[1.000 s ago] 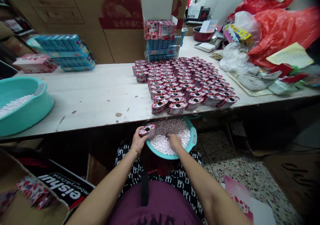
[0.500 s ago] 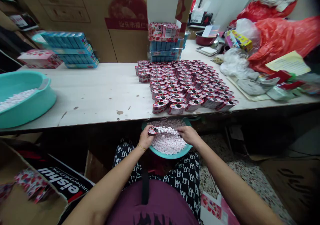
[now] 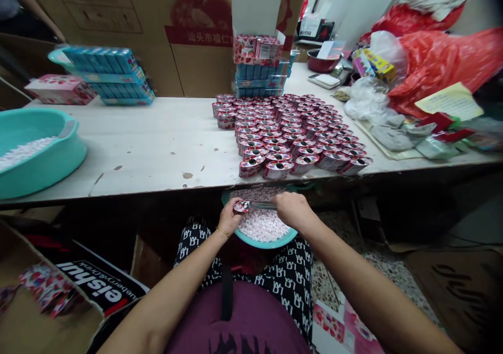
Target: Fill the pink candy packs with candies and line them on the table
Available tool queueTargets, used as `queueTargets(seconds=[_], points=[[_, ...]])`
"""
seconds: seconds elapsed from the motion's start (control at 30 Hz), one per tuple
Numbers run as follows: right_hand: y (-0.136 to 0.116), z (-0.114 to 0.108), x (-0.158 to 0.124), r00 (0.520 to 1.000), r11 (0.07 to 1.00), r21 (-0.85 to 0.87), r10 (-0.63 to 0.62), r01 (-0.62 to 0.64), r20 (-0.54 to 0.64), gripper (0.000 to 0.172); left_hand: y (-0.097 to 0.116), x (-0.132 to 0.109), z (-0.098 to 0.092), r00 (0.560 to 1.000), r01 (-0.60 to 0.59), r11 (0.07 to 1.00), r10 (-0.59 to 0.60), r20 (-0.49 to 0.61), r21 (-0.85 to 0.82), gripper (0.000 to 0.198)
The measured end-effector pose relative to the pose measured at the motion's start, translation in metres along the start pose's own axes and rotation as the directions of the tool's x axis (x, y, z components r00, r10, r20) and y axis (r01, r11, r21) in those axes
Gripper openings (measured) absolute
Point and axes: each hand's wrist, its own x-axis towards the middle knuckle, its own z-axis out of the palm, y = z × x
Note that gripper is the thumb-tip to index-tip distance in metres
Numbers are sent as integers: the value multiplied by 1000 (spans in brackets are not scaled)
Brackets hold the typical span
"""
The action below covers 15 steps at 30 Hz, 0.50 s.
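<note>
My left hand (image 3: pixel 228 216) is closed around a small red oval candy box (image 3: pixel 240 206), its top opening facing up. In my right hand (image 3: pixel 293 210) is the end of a narrow metal scoop (image 3: pixel 262 205). The scoop's tip meets the box opening, and its trough looks bare. Both hands are over a teal basin (image 3: pixel 271 245) on my lap, filled with small white candies (image 3: pixel 265 226). In front of them, rows of similar red oval boxes (image 3: pixel 283 139) stand on the white table.
Another teal basin (image 3: pixel 66 154) with white candies stands on the table at left. Blue packs (image 3: pixel 113 76) are stacked behind. Plastic bags (image 3: pixel 444 65) and papers crowd the right side. An open carton (image 3: pixel 74 328) lies low at left. The table edge (image 3: pixel 157 192) runs just beyond my hands.
The white candies that filled the scoop are gone from it. My right hand has turned over and shifted slightly left, bringing the scoop to the box. The left hand stays in place.
</note>
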Motion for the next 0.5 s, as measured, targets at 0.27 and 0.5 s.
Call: queueTargets(seconds=[0.27, 0.5], points=[[61, 32, -36, 956, 906, 408, 14, 111, -292, 34, 59, -4, -74, 986, -116, 988, 103, -132, -97, 40], [90, 104, -34, 955, 797, 601, 132, 57, -267, 36, 83, 114, -101, 970, -62, 993, 84, -229, 98, 41]])
